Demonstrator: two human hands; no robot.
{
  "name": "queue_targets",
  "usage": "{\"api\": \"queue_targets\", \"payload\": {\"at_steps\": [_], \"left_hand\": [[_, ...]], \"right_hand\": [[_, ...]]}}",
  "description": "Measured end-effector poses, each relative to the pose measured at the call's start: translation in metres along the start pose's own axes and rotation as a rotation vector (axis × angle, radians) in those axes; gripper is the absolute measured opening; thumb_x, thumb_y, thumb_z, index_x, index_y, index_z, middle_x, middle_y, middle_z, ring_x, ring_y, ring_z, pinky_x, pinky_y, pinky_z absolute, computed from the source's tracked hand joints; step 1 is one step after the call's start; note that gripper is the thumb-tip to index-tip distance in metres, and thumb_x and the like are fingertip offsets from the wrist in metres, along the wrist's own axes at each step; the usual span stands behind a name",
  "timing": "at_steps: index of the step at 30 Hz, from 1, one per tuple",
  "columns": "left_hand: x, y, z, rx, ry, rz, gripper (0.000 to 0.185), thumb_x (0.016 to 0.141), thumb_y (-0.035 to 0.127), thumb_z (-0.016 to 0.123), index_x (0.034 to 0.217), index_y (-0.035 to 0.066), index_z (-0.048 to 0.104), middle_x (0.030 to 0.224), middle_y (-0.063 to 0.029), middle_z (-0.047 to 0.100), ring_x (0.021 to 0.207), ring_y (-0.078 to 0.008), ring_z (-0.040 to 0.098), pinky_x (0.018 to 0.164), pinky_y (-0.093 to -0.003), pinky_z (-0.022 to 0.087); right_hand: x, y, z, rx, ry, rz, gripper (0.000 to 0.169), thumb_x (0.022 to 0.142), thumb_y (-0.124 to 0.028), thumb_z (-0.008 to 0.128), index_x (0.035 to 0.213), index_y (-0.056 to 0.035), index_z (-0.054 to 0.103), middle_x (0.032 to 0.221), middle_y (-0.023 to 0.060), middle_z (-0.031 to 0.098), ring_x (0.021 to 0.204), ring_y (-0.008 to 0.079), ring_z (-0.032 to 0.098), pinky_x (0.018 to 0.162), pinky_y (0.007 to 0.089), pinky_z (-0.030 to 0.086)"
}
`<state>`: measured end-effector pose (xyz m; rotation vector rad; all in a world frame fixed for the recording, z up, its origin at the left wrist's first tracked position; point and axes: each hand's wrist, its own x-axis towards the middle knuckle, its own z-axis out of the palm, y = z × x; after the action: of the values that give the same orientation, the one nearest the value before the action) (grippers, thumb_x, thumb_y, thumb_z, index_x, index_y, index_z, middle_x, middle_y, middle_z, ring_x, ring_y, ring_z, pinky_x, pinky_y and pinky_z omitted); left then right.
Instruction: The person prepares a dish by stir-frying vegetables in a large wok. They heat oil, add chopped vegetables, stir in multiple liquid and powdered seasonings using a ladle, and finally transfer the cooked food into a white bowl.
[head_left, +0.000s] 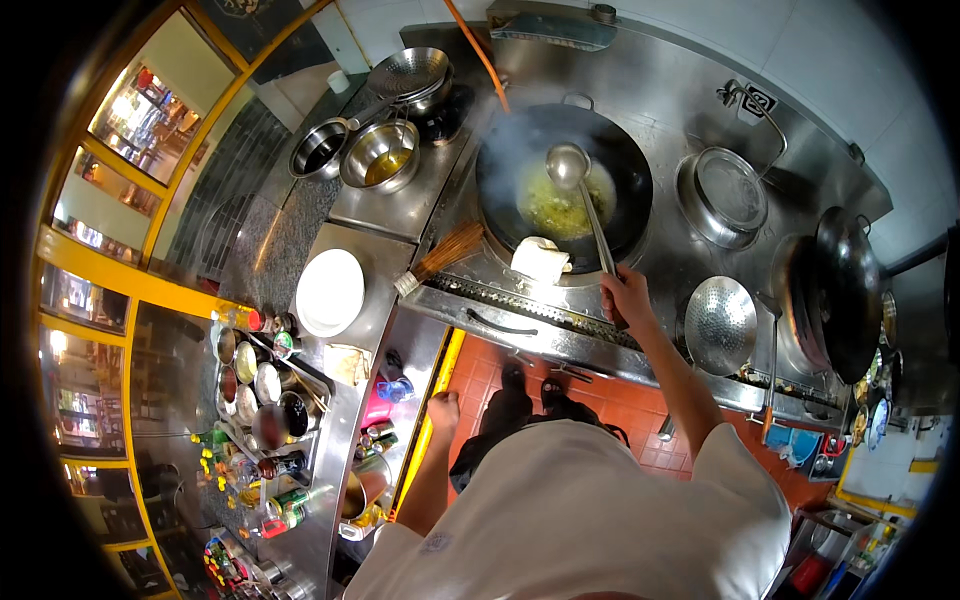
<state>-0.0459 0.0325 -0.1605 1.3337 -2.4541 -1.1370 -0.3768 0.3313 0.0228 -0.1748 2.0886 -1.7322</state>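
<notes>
My right hand (626, 298) is closed round the handle of a metal ladle (568, 166), whose bowl is over the black wok (637, 176). Yellow-green bubbling liquid (559, 202) lies in the wok, and smoke or steam rises at its left side. A folded white cloth (540, 260) rests on the wok's near rim. Down beside the stove's front edge hangs my left hand (443, 411), fingers curled, with nothing seen in it. Left of the wok lies a bamboo wok brush (442, 256). A perforated skimmer (720, 325) is to the right of my right hand.
A white plate (330, 292), a steel bowl with yellow liquid (380, 155) and a colander (409, 73) are at the left. Seasoning pots (268, 382) and bottles crowd the left counter. A lidded pot (724, 196) and stacked woks (847, 295) stand right, near a bent tap (765, 112).
</notes>
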Motion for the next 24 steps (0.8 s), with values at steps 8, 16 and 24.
{"api": "queue_targets", "payload": {"at_steps": [8, 16, 24], "left_hand": [[0.056, 0.117, 0.041, -0.422, -0.364, 0.252, 0.029, 0.085, 0.023, 0.065, 0.096, -0.004, 0.069, 0.082, -0.0179, 0.070, 0.074, -0.0278, 0.068, 0.068, -0.0374, 0.052], [0.053, 0.224, 0.029, -0.473, -0.637, 0.488, 0.028, 0.090, 0.016, 0.064, 0.112, -0.001, 0.065, 0.083, -0.0078, 0.068, 0.078, -0.0112, 0.063, 0.072, -0.0257, 0.050], [0.050, 0.336, 0.036, -0.676, -0.964, 0.539, 0.029, 0.094, 0.023, 0.060, 0.111, 0.001, 0.068, 0.100, -0.0131, 0.071, 0.094, -0.0158, 0.065, 0.088, -0.0291, 0.049]], "right_hand": [[0.010, -0.031, 0.036, 0.156, 0.102, 0.238, 0.014, 0.089, -0.012, 0.061, 0.081, -0.0013, 0.057, 0.060, 0.0045, 0.054, 0.043, 0.0124, 0.051, 0.035, 0.0302, 0.039], [0.005, -0.045, 0.048, 0.229, 0.138, 0.260, 0.012, 0.089, -0.011, 0.061, 0.081, -0.0025, 0.057, 0.063, 0.0042, 0.055, 0.045, 0.0122, 0.054, 0.034, 0.0292, 0.039], [-0.086, -0.124, 0.017, 0.531, 0.107, 0.257, 0.008, 0.093, -0.009, 0.054, 0.100, -0.0043, 0.053, 0.074, 0.0071, 0.054, 0.043, 0.0083, 0.044, 0.032, 0.0231, 0.031]]}}
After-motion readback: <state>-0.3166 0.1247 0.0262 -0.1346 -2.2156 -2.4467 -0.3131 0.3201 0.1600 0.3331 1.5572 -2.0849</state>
